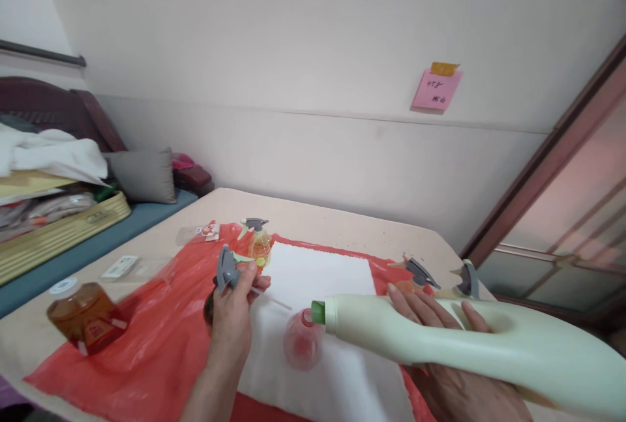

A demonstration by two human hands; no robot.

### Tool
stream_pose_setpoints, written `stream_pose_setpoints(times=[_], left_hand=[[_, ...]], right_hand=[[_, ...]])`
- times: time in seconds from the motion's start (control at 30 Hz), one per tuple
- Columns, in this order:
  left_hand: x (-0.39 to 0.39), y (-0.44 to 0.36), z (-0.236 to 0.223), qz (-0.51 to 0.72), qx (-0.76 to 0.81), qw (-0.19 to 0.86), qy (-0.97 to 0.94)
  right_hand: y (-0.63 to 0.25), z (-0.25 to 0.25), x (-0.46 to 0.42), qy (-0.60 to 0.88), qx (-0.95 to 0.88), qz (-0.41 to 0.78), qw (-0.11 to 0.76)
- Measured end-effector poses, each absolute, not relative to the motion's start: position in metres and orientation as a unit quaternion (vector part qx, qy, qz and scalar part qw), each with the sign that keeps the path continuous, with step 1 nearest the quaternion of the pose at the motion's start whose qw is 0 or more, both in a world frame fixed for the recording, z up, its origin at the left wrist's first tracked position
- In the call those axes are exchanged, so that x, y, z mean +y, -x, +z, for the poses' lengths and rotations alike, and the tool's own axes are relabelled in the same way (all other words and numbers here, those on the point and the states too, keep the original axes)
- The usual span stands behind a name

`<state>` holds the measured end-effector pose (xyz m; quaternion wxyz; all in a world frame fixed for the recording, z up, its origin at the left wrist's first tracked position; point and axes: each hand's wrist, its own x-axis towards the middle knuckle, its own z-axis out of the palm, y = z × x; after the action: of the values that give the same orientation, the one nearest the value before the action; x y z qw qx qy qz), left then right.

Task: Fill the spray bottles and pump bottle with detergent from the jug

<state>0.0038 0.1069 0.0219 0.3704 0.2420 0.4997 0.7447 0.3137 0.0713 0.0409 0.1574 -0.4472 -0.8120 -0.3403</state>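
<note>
**Pale green jug bottle held sideways, its spout at a small clear bottle's neck**

The left hand [233, 317] is closed in a light pinch on a grey trigger spray head [226, 269], its thin dip tube [274, 298] slanting towards 4 o'clock; held off to one side, it leaves the mouth of the clear round bottle [303, 346] uncovered. The right hand [464, 389] is partly closed, fingers spread, around the large pale green bottle [493, 344]; the broad grip probably steadies its bulk. That bottle lies nearly level, so its green spout [317, 312] comes right beside the clear bottle's neck. Whether they touch, or any liquid passes, I cannot tell.

The clear bottle stands on a white sheet [323, 265], itself over red plastic sheeting [156, 337], likely there to protect the pale tabletop [317, 213]. Taking that bottle as the dial's centre, an amber bottle [87, 317] with a white cap is at 9 o'clock, a clear labelled bottle [120, 268] lies at 10, a spray bottle [259, 246] of yellowish liquid is at 11, and two more trigger heads [419, 272] show around 2.

Beyond, a pink note [437, 89] is taped to the wall [293, 50] at 1 o'clock, a grey pillow [147, 174] sits at 10, and a framed glazed panel [567, 233] rises near 2.
</note>
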Motion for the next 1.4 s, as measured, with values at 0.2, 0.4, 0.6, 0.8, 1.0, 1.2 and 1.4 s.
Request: stream_pose_setpoints(times=[0.2,0.4,0.6,0.8,1.0,1.2,1.4], left_hand=[[0.1059,-0.0044,0.0218,0.741,0.505,0.372,-0.24],[0.1073,-0.0035,0.0181,0.744,0.504,0.364,-0.245],[0.1078,-0.0043,0.02,0.745,0.501,0.366,-0.243],[0.1072,-0.0055,0.021,0.745,0.505,0.367,-0.236],[0.1066,-0.005,0.0204,0.745,0.505,0.365,-0.238],[0.1065,-0.0047,0.0219,0.747,0.5,0.366,-0.24],[0.1056,-0.0055,0.0217,0.75,0.495,0.366,-0.241]], right_hand=[[-0.3126,0.0407,0.0689,0.45,-0.813,-0.327,0.171],[-0.3153,0.0379,0.0708,0.465,-0.81,-0.319,0.161],[-0.3161,0.0388,0.0702,0.463,-0.812,-0.321,0.151],[-0.3116,0.0423,0.0675,0.471,-0.809,-0.311,0.164],[-0.3183,0.038,0.071,0.456,-0.813,-0.328,0.154],[-0.3185,0.0374,0.0701,0.457,-0.815,-0.326,0.14],[-0.3128,0.0375,0.0681,0.477,-0.807,-0.3,0.177]])
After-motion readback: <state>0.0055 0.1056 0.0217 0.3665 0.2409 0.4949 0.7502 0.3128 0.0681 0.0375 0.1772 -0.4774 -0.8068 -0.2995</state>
